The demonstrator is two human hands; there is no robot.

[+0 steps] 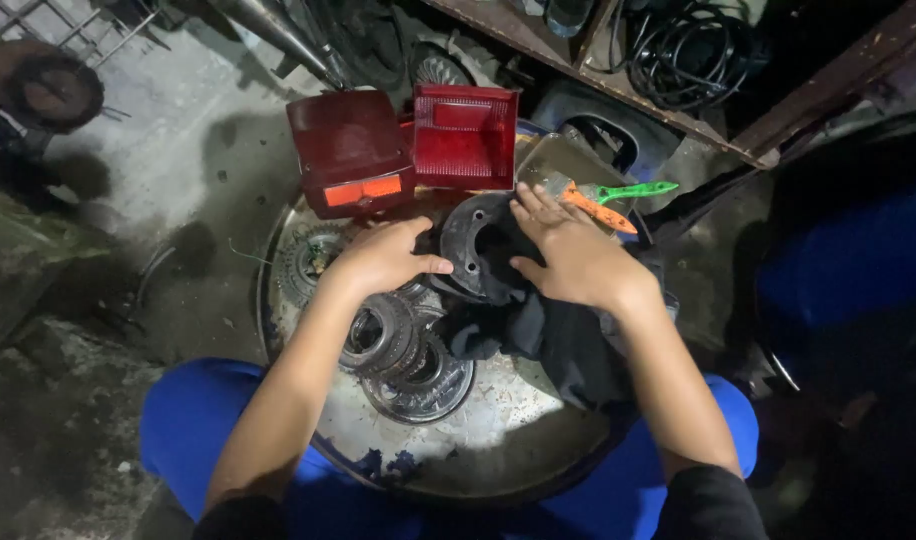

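My left hand point(388, 258) and my right hand point(568, 255) both grip a dark round metal disc with a centre hole point(478, 240). The disc rests partly wrapped in a black cloth point(548, 340) that hangs under my right hand. All of this sits over a wide, worn metal basin point(498, 440) between my knees in blue trousers. Below my left wrist lie stacked toothed clutch plates point(383, 335) and a shiny ring-shaped plate point(428, 385).
Two red tail-light lenses point(353, 150) point(465, 135) stand at the basin's far rim. A brush with an orange ferrule and green handle point(608, 200) lies to the right. A sprocket point(308, 262) sits at the left rim. Coiled black cables point(688, 50) hang at the back.
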